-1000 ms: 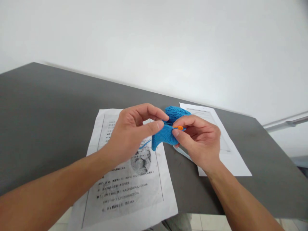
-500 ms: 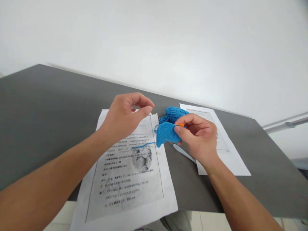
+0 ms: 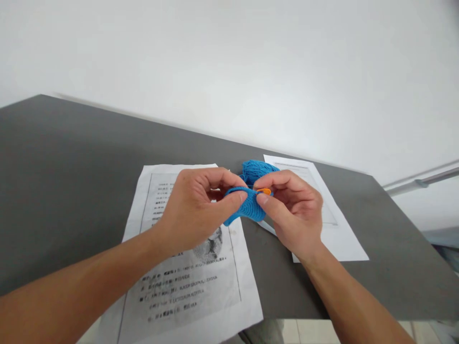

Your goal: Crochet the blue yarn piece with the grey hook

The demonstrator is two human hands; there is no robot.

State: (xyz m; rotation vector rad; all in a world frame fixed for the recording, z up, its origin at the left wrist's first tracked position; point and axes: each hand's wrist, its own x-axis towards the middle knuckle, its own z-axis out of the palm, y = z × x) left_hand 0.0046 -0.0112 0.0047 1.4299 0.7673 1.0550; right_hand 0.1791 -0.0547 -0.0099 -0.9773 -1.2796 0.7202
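Note:
A small blue crochet piece (image 3: 251,208) is held up between both hands above the table. My left hand (image 3: 201,205) pinches its upper left edge between thumb and fingers. On the right edge, my right hand (image 3: 296,205) grips the same piece, beside an orange stitch marker (image 3: 264,191) clipped there. Behind the hands lies a blue yarn skein (image 3: 258,168). Under the piece, a pale-handled crochet hook (image 3: 267,228) rests on the table, partly covered by my right hand.
A printed sheet (image 3: 186,310) with text and a dark picture lies under my left arm, overhanging the near edge of the dark grey table (image 3: 89,143). Another printed sheet (image 3: 344,243) lies on the right. A white wall (image 3: 229,71) rises behind the table.
My left hand has come down and to the right and taken hold of the crochet piece's left edge. My right hand has kept its grip near the orange marker.

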